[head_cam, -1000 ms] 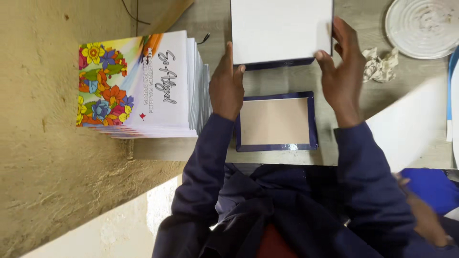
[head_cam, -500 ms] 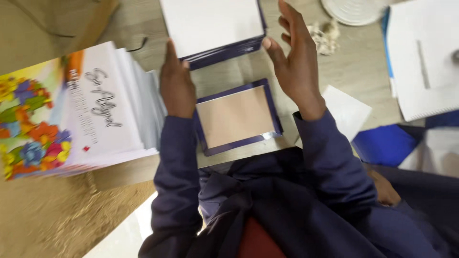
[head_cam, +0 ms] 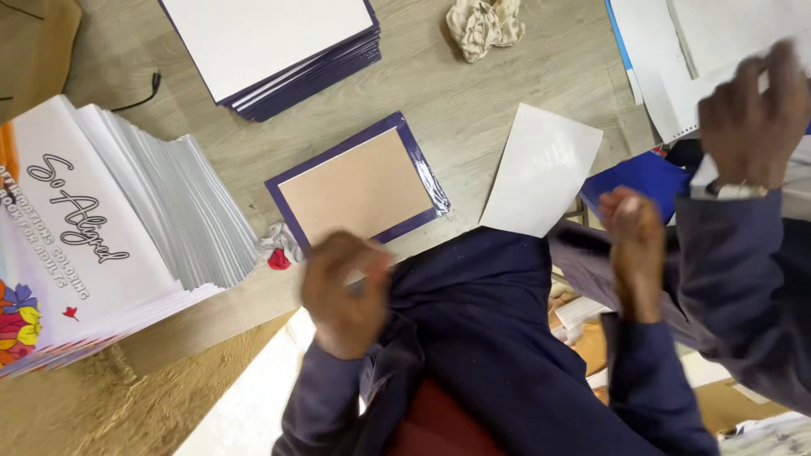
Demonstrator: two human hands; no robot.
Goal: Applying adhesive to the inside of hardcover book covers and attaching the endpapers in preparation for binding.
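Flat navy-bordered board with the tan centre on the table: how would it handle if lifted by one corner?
The navy-bordered tan board looks stiff: it lies dead flat with straight edges. Probably light, being thin. Its glossy wrapped border may be slippery on the wooden table.

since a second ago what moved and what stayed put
Both hands have let go of the white-topped stack and drawn back toward the body: the left hand now sits at the near edge of the brown board, the right hand is pulled in by the blue sheet. Neither visibly holds anything. The stack, the board and the book pile lie where they were.
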